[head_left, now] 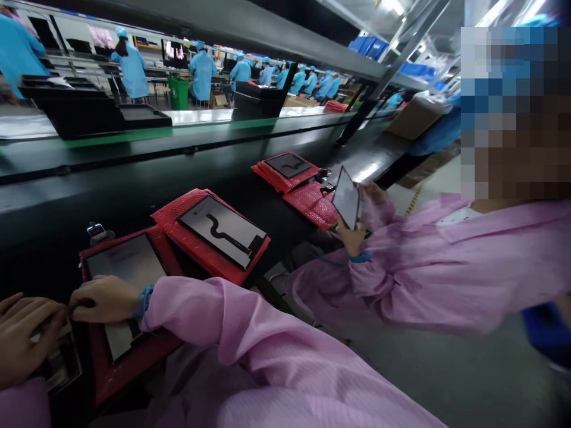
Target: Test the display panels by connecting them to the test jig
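Observation:
At the lower left, my left hand bends over a dark-edged flat panel, its fingers curved and close together. A small pale bit shows between them; what they grip is hidden. Beside it my right hand has curled fingers in a pinch, and whatever is in them cannot be made out. Under the right wrist lies a grey display panel on a red bubble-wrap sleeve. To its right, another display panel with a black flex cable rests on a red bubble-wrap stack.
A small square-faced device stands behind the near panel. On my right a co-worker in pink holds up a panel. Another panel lies on red sleeves farther back. Black trays sit across the bench, under an overhead beam.

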Demonstrator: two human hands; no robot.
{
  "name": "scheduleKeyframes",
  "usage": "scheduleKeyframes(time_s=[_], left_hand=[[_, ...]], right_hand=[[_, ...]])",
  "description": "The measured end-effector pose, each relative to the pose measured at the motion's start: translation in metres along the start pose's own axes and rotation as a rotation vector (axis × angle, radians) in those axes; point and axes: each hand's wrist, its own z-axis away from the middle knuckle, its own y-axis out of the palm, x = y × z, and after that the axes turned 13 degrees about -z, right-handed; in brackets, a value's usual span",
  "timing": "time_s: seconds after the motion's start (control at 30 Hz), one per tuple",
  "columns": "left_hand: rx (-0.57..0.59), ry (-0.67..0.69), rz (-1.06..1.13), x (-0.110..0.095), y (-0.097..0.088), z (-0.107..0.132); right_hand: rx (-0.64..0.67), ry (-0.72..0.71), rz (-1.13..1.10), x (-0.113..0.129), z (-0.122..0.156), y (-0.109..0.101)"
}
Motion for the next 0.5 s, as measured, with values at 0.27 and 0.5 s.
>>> scheduleKeyframes(time_s=[0.27,0.5], left_hand=[[-0.063,-0.034,0.028,-0.037,-0.020,-0.018],[-0.088,0.053,-0.096,-0.034,-0.018,-0.013]], right_hand=[[0.023,-0.073,0.165,-0.003,0.002,0.001],[0.030,-0.017,0.161,0.012,0.009,-0.008]])
